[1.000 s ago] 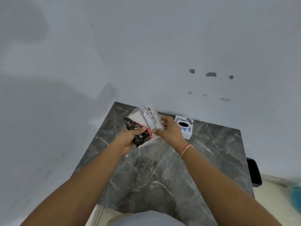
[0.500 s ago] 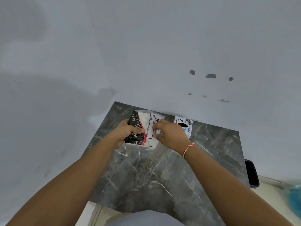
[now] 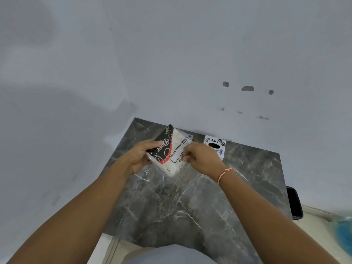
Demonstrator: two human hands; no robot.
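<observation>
A plastic pack of white tissues [image 3: 171, 149], black and red printed on one half, is held above the far part of a dark marbled table top [image 3: 190, 206]. My left hand [image 3: 141, 155] grips the pack's black end from the left. My right hand [image 3: 202, 159] pinches the clear wrapper at the pack's right side, near the printed label. The pack is tilted, its lower corner pointing down at the table.
A white box [image 3: 215, 147] with a black oval opening and the word Dart stands at the table's far edge, right behind my right hand. A black phone [image 3: 294, 202] lies off the table's right edge. White walls close in behind and left.
The pack has turned in my hands, its black end swinging up and its corner dipping toward the table. My right hand slid down to pinch the wrapper at the label.
</observation>
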